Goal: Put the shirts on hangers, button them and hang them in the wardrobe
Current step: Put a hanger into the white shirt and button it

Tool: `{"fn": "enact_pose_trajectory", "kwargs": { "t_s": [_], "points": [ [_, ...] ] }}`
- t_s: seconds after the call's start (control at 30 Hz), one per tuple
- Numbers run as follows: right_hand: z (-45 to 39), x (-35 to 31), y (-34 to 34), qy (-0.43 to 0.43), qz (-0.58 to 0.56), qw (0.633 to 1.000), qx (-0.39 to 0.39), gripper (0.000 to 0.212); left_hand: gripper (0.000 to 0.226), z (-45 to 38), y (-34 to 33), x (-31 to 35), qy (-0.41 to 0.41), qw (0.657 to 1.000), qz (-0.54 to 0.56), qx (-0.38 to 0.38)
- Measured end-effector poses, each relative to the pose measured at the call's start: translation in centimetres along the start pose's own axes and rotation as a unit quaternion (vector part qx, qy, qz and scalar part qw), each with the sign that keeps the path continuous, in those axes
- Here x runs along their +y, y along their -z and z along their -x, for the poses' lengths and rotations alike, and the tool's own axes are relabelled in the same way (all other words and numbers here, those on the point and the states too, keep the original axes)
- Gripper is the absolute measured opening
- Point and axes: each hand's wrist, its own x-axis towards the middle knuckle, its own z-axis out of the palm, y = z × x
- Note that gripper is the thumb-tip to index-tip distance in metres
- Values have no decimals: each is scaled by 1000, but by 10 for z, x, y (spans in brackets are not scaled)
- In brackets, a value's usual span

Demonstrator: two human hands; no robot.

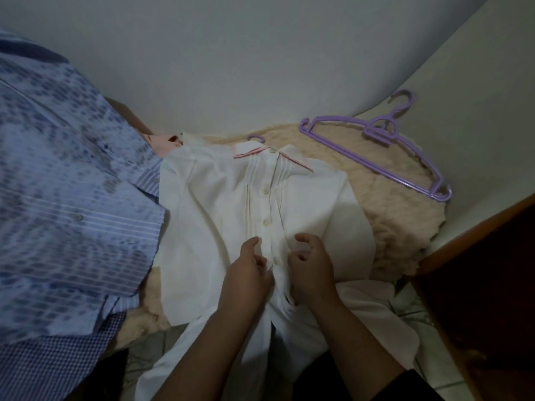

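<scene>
Dim, soft indoor light; wide-angle edge bending; slight blur

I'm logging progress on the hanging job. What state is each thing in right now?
white shirt: lying flat, on a hanger, upper buttons fastened
left hand: pinching the placket
right hand: pinching the placket
purple hanger: bare, lying flat
blue patterned shirt: lying spread out

white shirt (220, 204) flat, partly buttoned, purple hanger (385, 151) beside
</scene>
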Motion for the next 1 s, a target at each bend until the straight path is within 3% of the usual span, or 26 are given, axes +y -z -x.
{"fn": "enact_pose_trajectory", "kwargs": {
  "t_s": [0.13, 0.27, 0.33, 0.47, 0.77, 1.0],
  "points": [
    [4, 1, -2, 50, -2, 998, -49, 30, 55, 3, 4, -2, 55, 994, 82, 38],
    [6, 0, -4, 2, -37, 993, -108, 19, 50, 7, 12, -3, 154, 962, 223, 43],
    [7, 0, -5, -12, -68, 992, -104, 7, 47, 9, 16, -7, 181, 946, 265, 41],
    [8, 1, -6, -30, -68, 994, -74, 13, 49, 8, 19, -9, 221, 900, 374, 38],
    [10, -4, -6, -55, -100, 990, -77, 12, 45, 13, 12, -7, 213, 895, 390, 39],
    [10, -4, -6, -62, -97, 991, -62, 13, 44, 16, 13, -7, 174, 930, 321, 48]
  ]
}}
